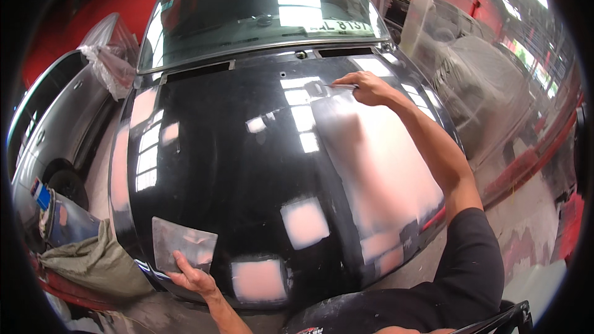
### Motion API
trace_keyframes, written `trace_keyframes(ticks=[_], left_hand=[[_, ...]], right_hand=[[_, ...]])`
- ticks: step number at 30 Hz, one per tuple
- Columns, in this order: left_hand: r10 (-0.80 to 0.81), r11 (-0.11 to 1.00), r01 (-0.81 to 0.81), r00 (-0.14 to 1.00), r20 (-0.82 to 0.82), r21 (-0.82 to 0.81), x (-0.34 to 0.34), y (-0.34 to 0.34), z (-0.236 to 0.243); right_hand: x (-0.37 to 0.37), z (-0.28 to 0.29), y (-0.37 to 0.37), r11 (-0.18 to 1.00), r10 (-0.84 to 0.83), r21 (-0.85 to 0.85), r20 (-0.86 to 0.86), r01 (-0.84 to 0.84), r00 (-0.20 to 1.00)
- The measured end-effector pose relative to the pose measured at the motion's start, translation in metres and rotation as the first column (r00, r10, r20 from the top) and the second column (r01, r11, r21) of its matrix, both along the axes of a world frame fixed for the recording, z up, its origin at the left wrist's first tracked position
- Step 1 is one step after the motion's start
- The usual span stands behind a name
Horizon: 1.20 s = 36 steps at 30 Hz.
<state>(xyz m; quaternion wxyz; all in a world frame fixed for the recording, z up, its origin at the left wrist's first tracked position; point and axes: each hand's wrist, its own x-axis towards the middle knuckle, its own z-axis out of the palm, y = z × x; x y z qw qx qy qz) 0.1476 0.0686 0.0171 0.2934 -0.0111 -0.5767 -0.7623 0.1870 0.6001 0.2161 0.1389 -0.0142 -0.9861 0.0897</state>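
A black car hood (235, 154) with pink and grey filler patches (383, 161) fills the middle of the head view. My left hand (192, 275) is closed on a flat, square grey plate (182, 238) at the hood's lower left, with the thumb on its face. My right hand (365, 86) reaches over the upper right of the hood, closed on a thin flat blade, apparently a spreader (340, 85), at a small grey smear (314, 89) near the top of the large patch. Whether the blade touches the surface, I cannot tell.
A windscreen (260, 18) lies beyond the hood. At left stand a silver car (59, 111) with crumpled plastic (105, 55), a dark bin (71, 216) and an olive cloth (93, 256). Plastic-covered items (464, 93) are at right, beside red rails (513, 167) near the floor.
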Motion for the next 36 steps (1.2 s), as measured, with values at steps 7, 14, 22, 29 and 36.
trace_keyframes(ticks=[7,14,22,29,36], left_hand=[[0.425,0.690,-0.454,0.885,-0.193,-0.563,-0.016,-0.023,-0.053],[0.155,0.919,-0.185,0.982,0.112,0.349,-0.013,-0.018,-0.024],[0.210,0.960,-0.222,0.974,0.086,0.172,-0.011,-0.016,-0.024],[0.208,0.952,-0.242,0.960,0.186,0.186,-0.009,-0.009,-0.012],[0.163,0.948,-0.182,0.982,0.092,0.261,-0.010,-0.014,-0.022]], right_hand=[[-0.089,-0.033,0.050,0.969,-0.166,0.210,0.176,0.128,0.970],[-0.105,-0.049,0.057,0.968,-0.160,0.215,0.131,0.129,0.978],[-0.100,-0.050,0.043,0.973,-0.163,0.194,0.182,0.127,0.970],[-0.052,-0.052,0.024,0.959,-0.150,0.261,0.134,0.111,0.979],[-0.097,-0.043,0.069,0.972,-0.200,0.154,0.155,0.176,0.968]])
